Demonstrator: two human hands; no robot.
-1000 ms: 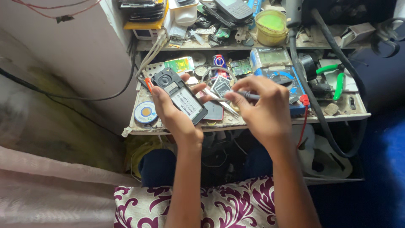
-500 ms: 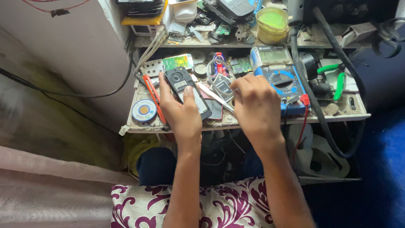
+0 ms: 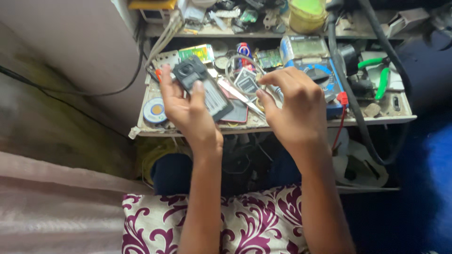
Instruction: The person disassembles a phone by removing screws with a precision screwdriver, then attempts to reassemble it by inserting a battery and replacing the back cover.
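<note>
Over the left half of my cluttered workbench (image 3: 263, 126), my left hand (image 3: 188, 110) grips a small dark mobile phone (image 3: 203, 87) with its back cover off, thumb pressed across the bare back, fingers wrapped behind it. It sits tilted, its camera end pointing far and left. Just left of that hand lies a round solder spool (image 3: 154, 111) near the bench's front edge. Between my two hands a pair of metal tweezers (image 3: 240, 96) lies slantwise on the bench, with a flat phone battery (image 3: 246, 83) just beyond it. Further right, my right hand (image 3: 296, 110) hovers with curled fingers, thumb and forefinger pinched together; I cannot tell whether anything small sits between them. Beyond that hand lies a blue multimeter (image 3: 325, 80), and far right a pair of green-handled pliers (image 3: 380, 77). Nearest me, a maroon-and-white patterned cloth (image 3: 254, 221) covers my lap.
</note>
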